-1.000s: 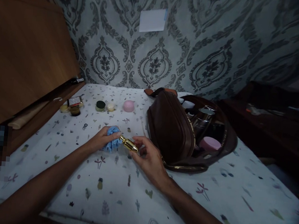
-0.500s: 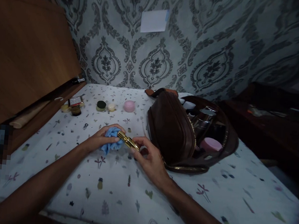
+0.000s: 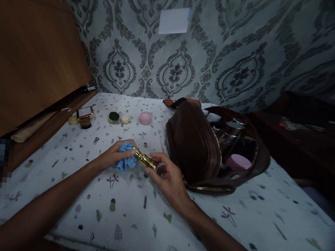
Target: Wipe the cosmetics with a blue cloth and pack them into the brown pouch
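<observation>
The gold tube (image 3: 143, 159) was between the two hands, above the patterned white cover (image 3: 136, 212), left of the open brown bag (image 3: 191, 143). Its long axis slanted, far end leftward at the blue cloth (image 3: 126, 161), near end rightward. The left hand (image 3: 115, 155) gripped the bunched cloth (thumb by the tube); the right hand (image 3: 171, 179), half curled, pinched the near end.

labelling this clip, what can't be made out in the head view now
In the head view:
Left hand: palm hidden by itself and the blue cloth.
Gold tube: any lettering too small.
Brown bag: inside floor mostly hidden by its side.
Right forearm: cut off by bottom edge.
</observation>
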